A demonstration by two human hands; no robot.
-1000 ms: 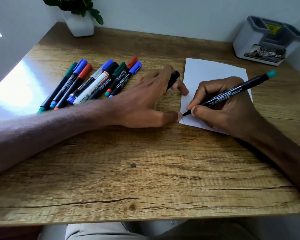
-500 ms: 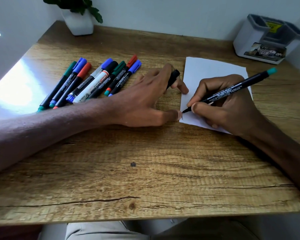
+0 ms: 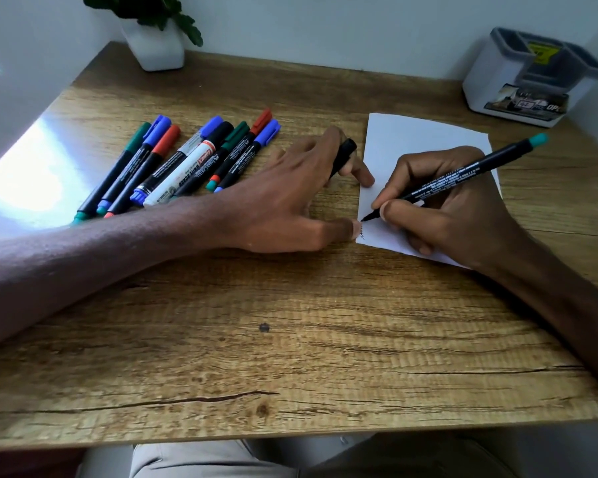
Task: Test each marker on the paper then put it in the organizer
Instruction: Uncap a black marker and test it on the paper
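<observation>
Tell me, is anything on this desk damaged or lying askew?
A long dark crack-like line runs through the desk near its front edge, left of centre. The paper lies turned, not square to the desk.

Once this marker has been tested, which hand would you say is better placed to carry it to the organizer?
Right, probably. The right hand grips the marker, and the organizer stands at the far right, on its side. The left hand holds the cap and pins the paper.
</observation>
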